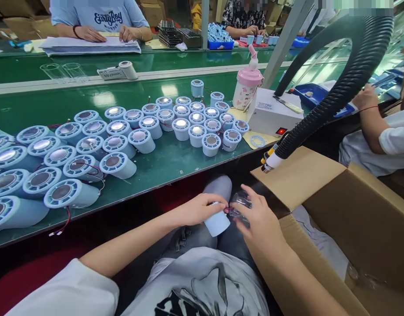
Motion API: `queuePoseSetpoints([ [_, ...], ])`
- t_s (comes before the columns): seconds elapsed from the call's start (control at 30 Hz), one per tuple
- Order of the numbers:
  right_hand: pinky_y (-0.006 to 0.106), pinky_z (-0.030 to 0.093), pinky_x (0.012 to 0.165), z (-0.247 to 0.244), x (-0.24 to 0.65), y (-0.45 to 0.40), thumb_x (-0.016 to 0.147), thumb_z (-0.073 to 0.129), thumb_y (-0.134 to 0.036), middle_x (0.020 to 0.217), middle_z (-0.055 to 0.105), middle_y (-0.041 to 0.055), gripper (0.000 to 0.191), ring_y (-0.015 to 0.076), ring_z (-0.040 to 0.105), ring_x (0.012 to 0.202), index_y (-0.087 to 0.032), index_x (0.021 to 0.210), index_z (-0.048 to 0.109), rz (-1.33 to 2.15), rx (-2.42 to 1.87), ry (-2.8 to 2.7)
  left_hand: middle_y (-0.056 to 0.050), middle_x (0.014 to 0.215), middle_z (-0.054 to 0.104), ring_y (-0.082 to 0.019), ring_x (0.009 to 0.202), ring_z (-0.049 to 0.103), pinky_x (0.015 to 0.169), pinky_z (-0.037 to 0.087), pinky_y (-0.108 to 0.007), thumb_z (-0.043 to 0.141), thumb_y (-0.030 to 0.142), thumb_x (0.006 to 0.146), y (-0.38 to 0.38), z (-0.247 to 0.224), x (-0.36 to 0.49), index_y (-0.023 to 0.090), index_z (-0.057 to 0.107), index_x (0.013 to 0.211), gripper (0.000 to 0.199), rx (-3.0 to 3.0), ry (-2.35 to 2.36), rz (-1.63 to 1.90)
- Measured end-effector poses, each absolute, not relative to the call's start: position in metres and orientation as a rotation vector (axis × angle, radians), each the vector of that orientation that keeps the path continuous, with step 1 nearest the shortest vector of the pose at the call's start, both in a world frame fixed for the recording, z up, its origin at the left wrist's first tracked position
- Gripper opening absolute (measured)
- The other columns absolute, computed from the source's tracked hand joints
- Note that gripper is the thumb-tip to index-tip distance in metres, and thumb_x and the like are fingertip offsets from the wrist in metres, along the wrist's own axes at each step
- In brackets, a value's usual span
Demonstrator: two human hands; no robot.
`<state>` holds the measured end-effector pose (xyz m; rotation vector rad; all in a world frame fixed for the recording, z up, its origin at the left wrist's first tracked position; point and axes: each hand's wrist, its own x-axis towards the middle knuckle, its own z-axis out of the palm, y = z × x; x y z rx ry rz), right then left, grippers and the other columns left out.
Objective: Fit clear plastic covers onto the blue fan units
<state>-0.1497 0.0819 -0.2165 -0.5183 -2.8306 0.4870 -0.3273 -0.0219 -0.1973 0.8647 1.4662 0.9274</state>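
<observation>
Over my lap, my left hand [202, 209] is closed around a light blue cylindrical housing [217, 224], which is tilted. A thin red and black wire [227, 210] comes out of it near my fingertips. Close to its right, my right hand [261, 218] has its fingers curved around a clear plastic cup [241, 202]. The cup's near side is partly hidden by those fingers. On the green bench ahead stand many similar blue housings [118, 164] with round grey discs in their ringed tops, some trailing wires.
An open cardboard box [323, 175] with clear pieces inside sits at my right. Above it hangs a black corrugated hose [320, 109] with a nozzle, beside a white switch box [270, 112]. A pink-lidded bottle [248, 85] and clear cups [75, 72] stand farther back. Co-workers sit opposite and at right.
</observation>
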Motion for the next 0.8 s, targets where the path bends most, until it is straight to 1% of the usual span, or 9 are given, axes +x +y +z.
queuePoseSetpoints([
  [0.07,0.044,0.050,0.084,-0.212,-0.153,0.090,0.072,0.066,-0.003,0.129,0.049,0.0105,0.020,0.0326,0.049,0.112,-0.021,0.081,0.068,0.791,-0.469,-2.858,-0.003,0.087,0.058,-0.014,0.080,0.054,0.072,0.046,-0.024,0.056,0.033,0.084,-0.024,-0.192,-0.326,0.017,0.069,0.088,0.021,1.078,1.555,0.954],
  [0.13,0.039,0.049,0.087,-0.206,-0.154,0.094,0.071,0.071,-0.008,0.121,0.050,0.0082,0.014,0.0281,0.052,0.110,-0.019,0.071,0.063,1.161,-0.457,-2.782,-0.004,0.093,0.059,-0.017,0.090,0.054,0.084,0.043,-0.028,0.057,0.032,0.086,-0.028,-0.189,-0.327,0.018,0.068,0.093,0.019,1.307,1.652,0.986],
  [0.23,0.034,0.048,0.080,-0.199,-0.153,0.094,0.083,0.065,-0.025,0.111,0.049,0.0076,0.013,0.0223,0.057,0.100,-0.019,0.073,0.061,1.491,-0.526,-2.593,-0.004,0.097,0.057,-0.019,0.091,0.055,0.084,0.045,-0.031,0.071,0.041,0.076,-0.033,-0.195,-0.329,0.021,0.064,0.108,0.038,1.446,1.704,1.054],
  [0.3,0.031,0.047,0.074,-0.196,-0.153,0.091,0.089,0.056,-0.030,0.104,0.050,0.0071,0.022,0.0198,0.057,0.093,-0.019,0.071,0.061,1.538,-0.590,-2.490,-0.006,0.100,0.054,-0.021,0.094,0.055,0.085,0.047,-0.034,0.079,0.046,0.064,-0.035,-0.203,-0.331,0.023,0.064,0.113,0.056,1.479,1.685,1.096],
  [0.37,0.028,0.047,0.067,-0.196,-0.154,0.090,0.089,0.056,-0.032,0.101,0.052,0.0069,0.027,0.0192,0.056,0.091,-0.018,0.067,0.061,1.593,-0.658,-2.365,-0.010,0.111,0.051,-0.025,0.105,0.053,0.092,0.046,-0.039,0.082,0.047,0.059,-0.037,-0.212,-0.333,0.024,0.065,0.114,0.062,1.542,1.659,1.111],
  [0.47,0.026,0.050,0.065,-0.199,-0.154,0.091,0.084,0.064,-0.035,0.100,0.055,0.0066,0.028,0.0198,0.057,0.091,-0.018,0.062,0.062,1.805,-0.763,-2.109,-0.013,0.129,0.050,-0.031,0.122,0.047,0.103,0.039,-0.045,0.083,0.043,0.060,-0.038,-0.218,-0.335,0.026,0.062,0.121,0.067,1.598,1.536,1.103],
  [0.57,0.029,0.055,0.068,-0.201,-0.153,0.097,0.079,0.071,-0.037,0.101,0.059,0.0053,0.027,0.0187,0.060,0.087,-0.019,0.061,0.065,2.053,-0.852,-1.838,-0.010,0.128,0.056,-0.028,0.118,0.053,0.096,0.046,-0.039,0.080,0.035,0.067,-0.039,-0.215,-0.332,0.029,0.054,0.130,0.069,1.490,1.376,1.130],
  [0.7,0.035,0.058,0.077,-0.199,-0.150,0.101,0.076,0.076,-0.035,0.117,0.061,0.0061,0.011,0.0259,0.060,0.107,-0.024,0.077,0.073,2.144,-0.648,-1.811,-0.009,0.126,0.057,-0.023,0.108,0.059,0.088,0.051,-0.034,0.077,0.028,0.072,-0.041,-0.208,-0.328,0.026,0.051,0.130,0.063,1.150,1.240,1.217],
  [0.8,0.043,0.050,0.096,-0.195,-0.145,0.099,0.073,0.079,-0.023,0.131,0.057,0.0066,0.033,0.0291,0.051,0.123,-0.029,0.104,0.070,1.732,-0.399,-2.232,-0.011,0.126,0.056,-0.021,0.103,0.061,0.090,0.051,-0.036,0.076,0.028,0.072,-0.044,-0.205,-0.327,0.023,0.048,0.130,0.065,0.944,1.180,1.243],
])
